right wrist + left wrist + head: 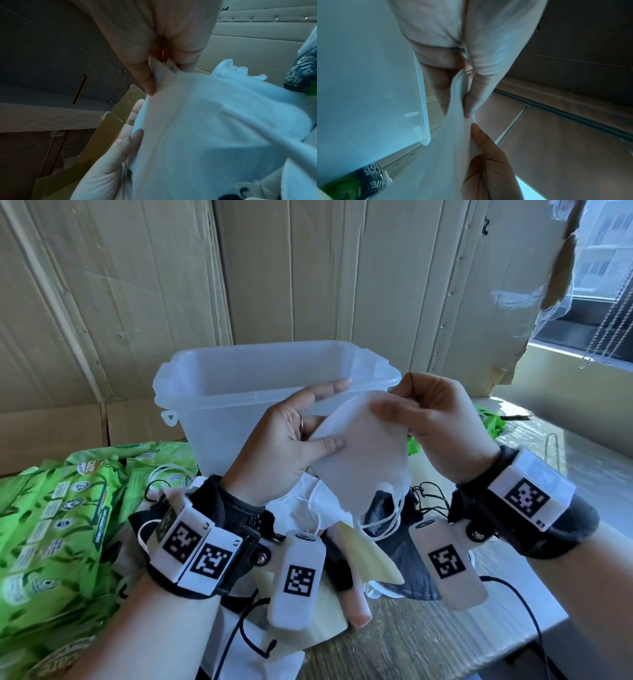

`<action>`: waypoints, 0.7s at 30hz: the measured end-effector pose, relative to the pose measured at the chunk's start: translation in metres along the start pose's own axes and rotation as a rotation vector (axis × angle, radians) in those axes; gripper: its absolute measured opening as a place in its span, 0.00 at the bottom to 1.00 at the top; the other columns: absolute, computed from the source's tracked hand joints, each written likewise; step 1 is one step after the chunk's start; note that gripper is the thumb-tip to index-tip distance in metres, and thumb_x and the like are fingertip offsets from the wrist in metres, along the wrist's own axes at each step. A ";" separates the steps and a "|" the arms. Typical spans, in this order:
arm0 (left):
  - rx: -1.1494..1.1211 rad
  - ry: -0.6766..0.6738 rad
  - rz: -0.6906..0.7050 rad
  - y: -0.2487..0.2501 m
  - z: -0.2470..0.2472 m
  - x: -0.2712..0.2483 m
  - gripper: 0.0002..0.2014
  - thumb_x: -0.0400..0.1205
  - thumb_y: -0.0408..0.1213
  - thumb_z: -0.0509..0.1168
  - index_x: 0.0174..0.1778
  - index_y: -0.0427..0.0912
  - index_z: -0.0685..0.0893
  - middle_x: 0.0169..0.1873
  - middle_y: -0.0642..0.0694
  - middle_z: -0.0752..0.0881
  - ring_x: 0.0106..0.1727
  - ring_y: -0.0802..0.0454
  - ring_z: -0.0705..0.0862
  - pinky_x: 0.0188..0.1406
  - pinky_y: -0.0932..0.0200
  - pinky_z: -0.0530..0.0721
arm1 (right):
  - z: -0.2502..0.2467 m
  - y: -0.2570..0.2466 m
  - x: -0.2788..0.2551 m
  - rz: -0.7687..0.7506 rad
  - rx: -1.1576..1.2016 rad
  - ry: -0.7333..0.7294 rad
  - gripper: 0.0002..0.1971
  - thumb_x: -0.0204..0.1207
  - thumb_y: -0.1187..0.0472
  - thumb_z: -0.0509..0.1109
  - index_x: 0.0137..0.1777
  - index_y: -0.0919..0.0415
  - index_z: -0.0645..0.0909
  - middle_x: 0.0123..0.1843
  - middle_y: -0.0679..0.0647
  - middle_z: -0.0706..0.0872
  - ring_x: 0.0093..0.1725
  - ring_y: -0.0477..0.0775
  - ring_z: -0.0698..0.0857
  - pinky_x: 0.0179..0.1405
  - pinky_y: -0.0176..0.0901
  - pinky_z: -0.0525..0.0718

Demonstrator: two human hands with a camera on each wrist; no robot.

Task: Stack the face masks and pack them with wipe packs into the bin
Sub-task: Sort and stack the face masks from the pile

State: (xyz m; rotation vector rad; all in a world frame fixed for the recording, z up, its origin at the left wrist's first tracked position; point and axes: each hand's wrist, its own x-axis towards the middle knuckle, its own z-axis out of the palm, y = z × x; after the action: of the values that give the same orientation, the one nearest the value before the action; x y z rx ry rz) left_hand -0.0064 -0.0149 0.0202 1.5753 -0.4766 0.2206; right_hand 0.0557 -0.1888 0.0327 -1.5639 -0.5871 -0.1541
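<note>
The bin (239, 392) stands at the back of the table (428, 642), before a cardboard wall (308, 268). Wipe packs (51, 525) lie to its left, a few more (489, 419) to its right. Loose face masks (308, 542) are heaped in front of the bin, and one mask (363, 460) is held above them between both hands.

Daylight is coming in from the window (603, 268) at upper right, glaring there and brightening the bench (428, 642). The head view is staying sharp but bending at its edges. Both wrist views are looking dim, bluish and blurred, close skin out of focus.
</note>
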 end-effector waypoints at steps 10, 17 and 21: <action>0.204 -0.134 -0.083 -0.007 0.005 -0.002 0.16 0.71 0.24 0.61 0.42 0.50 0.86 0.43 0.63 0.88 0.48 0.66 0.83 0.46 0.69 0.81 | 0.003 -0.002 -0.006 -0.107 -0.116 -0.109 0.07 0.62 0.62 0.76 0.29 0.50 0.82 0.25 0.66 0.79 0.27 0.53 0.72 0.29 0.43 0.73; 0.440 0.026 -0.064 -0.009 0.001 -0.001 0.17 0.79 0.22 0.61 0.51 0.49 0.87 0.46 0.60 0.89 0.28 0.48 0.80 0.29 0.68 0.74 | -0.045 0.007 0.010 -0.048 -0.872 -0.114 0.09 0.75 0.65 0.70 0.53 0.56 0.82 0.41 0.54 0.88 0.34 0.45 0.84 0.35 0.33 0.77; 0.482 0.071 -0.044 -0.007 0.004 -0.002 0.17 0.80 0.21 0.61 0.54 0.48 0.85 0.38 0.63 0.87 0.12 0.60 0.59 0.14 0.72 0.56 | -0.063 0.041 0.008 0.404 -1.392 -0.490 0.34 0.71 0.51 0.75 0.74 0.58 0.67 0.67 0.65 0.76 0.66 0.60 0.74 0.58 0.46 0.73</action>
State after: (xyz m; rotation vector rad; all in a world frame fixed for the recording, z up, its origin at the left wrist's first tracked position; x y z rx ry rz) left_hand -0.0058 -0.0183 0.0130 2.0375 -0.3470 0.3773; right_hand 0.0972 -0.2457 0.0061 -3.0920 -0.5220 0.1973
